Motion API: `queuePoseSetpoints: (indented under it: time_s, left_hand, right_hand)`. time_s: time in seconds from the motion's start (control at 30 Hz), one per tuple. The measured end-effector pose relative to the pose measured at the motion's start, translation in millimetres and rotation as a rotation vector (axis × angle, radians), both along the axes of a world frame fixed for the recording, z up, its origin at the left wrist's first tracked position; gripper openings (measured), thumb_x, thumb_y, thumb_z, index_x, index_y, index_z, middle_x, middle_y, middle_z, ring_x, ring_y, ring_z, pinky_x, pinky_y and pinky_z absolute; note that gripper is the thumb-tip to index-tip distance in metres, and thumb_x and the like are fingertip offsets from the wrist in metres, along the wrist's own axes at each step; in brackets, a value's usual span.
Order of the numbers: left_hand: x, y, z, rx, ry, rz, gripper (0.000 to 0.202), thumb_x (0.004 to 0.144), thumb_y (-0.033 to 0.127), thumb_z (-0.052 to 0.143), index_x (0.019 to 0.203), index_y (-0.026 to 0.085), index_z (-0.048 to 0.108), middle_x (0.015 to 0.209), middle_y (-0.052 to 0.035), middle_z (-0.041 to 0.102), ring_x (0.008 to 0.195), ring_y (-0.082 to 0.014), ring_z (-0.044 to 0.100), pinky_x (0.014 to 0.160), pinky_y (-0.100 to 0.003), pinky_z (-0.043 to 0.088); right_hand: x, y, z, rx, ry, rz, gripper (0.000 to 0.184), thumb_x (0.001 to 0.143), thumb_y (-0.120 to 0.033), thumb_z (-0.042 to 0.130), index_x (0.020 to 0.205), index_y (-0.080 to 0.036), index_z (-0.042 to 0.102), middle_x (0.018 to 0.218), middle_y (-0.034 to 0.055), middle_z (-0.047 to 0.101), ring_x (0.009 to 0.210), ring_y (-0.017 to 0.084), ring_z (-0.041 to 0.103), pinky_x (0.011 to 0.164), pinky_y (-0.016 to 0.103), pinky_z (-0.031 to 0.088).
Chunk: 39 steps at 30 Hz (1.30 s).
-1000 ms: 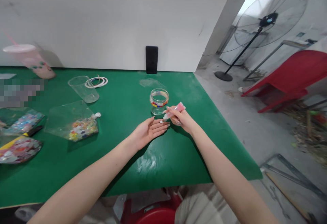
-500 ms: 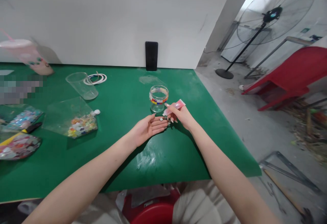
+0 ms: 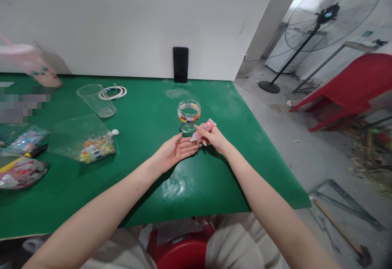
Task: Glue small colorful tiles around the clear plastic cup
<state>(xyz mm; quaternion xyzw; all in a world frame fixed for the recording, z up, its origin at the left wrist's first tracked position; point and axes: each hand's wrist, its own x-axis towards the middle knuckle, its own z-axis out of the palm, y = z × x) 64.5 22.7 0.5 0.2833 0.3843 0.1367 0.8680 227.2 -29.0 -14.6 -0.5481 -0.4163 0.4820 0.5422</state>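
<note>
My left hand [image 3: 176, 150] lies palm up with its fingers stretched out flat, just in front of a glass jar. Pinched in my right hand [image 3: 211, 135] is a pink squeeze tube [image 3: 208, 124], its nozzle pointing down at the left fingers. Any small tile under the nozzle is hidden now. The round glass jar [image 3: 187, 126] stands upright on the table behind both hands. Around its upper part runs a band of coloured mosaic tiles [image 3: 189, 119] in red, white, blue and yellow.
Left on the green table [image 3: 137, 130] lie an open bag of mosaic pieces [image 3: 97, 148], further bags, a clear plastic cup [image 3: 96, 100] and a white coil [image 3: 118, 93]. A black phone [image 3: 180, 64] leans on the wall. A pink drink cup [image 3: 36, 66] stands back left.
My right hand has brought the tube down and left, so its nozzle now covers the spot where a small white tile lay on my left fingers. The view has shifted slightly.
</note>
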Motion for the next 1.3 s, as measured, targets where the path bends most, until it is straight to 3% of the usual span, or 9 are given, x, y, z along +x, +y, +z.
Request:
queuePoseSetpoints:
  time_s: [0.9,1.3]
  left_hand:
    - [1,-2,2.9,0.032,0.041,-0.009,0.045,0.097,0.031,0.031,0.118,-0.001,0.054,0.104,-0.0226,0.068,0.09,-0.0219,0.069,0.092,-0.033,0.049]
    - [1,-1,3.3,0.02,0.043,-0.01,0.043,0.097,0.03,0.03,0.115,0.001,0.055,0.094,-0.0199,0.071,0.084,-0.0205,0.07,0.088,-0.032,0.051]
  right_hand:
    - [3,3,-9.6,0.036,-0.127,-0.012,0.043,0.07,-0.058,0.065,0.066,-0.016,0.061,0.054,0.0011,0.065,0.036,0.005,0.043,0.039,0.019,0.036]
    - [3,4,-10.2,0.054,-0.174,0.0,0.045,0.073,-0.059,0.063,0.065,-0.015,0.062,0.059,0.004,0.068,0.036,0.005,0.045,0.04,0.019,0.038]
